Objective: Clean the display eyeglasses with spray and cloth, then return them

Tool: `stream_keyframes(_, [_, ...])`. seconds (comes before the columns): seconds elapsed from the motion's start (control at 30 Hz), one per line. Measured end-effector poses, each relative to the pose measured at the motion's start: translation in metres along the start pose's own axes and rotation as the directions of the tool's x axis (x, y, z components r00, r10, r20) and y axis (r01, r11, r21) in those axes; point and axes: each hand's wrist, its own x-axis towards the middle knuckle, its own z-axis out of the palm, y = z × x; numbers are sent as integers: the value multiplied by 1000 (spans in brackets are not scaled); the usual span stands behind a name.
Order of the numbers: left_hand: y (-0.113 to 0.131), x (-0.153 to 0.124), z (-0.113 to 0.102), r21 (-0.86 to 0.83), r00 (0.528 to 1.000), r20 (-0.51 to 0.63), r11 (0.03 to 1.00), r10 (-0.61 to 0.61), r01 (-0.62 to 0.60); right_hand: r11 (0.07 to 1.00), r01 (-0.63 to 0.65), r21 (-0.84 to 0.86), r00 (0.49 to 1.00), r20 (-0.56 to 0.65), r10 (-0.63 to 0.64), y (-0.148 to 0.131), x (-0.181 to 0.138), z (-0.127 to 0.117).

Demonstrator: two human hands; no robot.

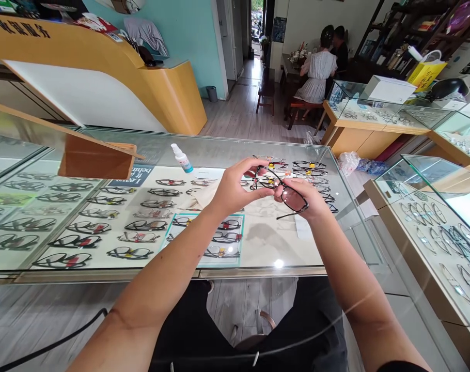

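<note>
Above the glass counter, a pair of dark-framed eyeglasses [295, 198] is held between both hands. My left hand [237, 187] has its thumb and fingers closed on one side of the frame, around a lens rim. On the other side, my right hand [302, 194] grips the frame near the bridge and the second lens. One temple arm points down to the left below the right hand. Beneath my left hand lies a pale cloth [208, 196], partly hidden by the wrist. A white spray bottle [182, 158] with a blue label stands beyond the left hand.
The glass display counter [266, 253] holds rows of spectacles under its top. A wooden-framed mirror or stand [97, 157] rests at the left. More display cases [424, 222] stand to the right. Two people [318, 64] sit at a table in the back.
</note>
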Motion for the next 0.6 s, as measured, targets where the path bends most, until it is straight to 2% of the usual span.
stream_keyframes(0.13, [-2,0,-2,-12,999,-4,999,-35,35,992,33,-120,999,-17,-35,-6,-1,-1])
stream_keyframes(0.2, [-1,1,-3,-20,998,-18,998,-55,54,977,88,-194,992,-67,-102,-10,-1,-5])
stream_keyframes(0.27, [0,1,-4,-36,996,-61,997,-69,67,944,165,-287,963,-161,-217,-13,-1,-9])
stream_keyframes(0.3, [0,1,-4,-45,992,-98,997,-73,69,908,211,-360,928,-217,-302,-14,-1,-11])
stream_keyframes(0.37, [1,2,-5,-39,976,-204,997,-72,65,774,306,-555,806,-281,-521,-14,-3,-11])
stream_keyframes(0.43, [0,2,-6,16,943,-331,999,-41,49,593,360,-720,666,-247,-704,-11,-7,-5])
stream_keyframes(0.47, [0,3,-6,57,922,-387,998,-10,35,516,371,-772,619,-208,-757,-9,-8,-1])
stream_keyframes(0.53, [1,3,-5,138,883,-464,990,73,-9,412,375,-830,578,-138,-804,-4,-9,10])
stream_keyframes(0.6, [3,4,-5,203,859,-493,978,138,-41,365,362,-858,566,-108,-817,-2,-7,22])
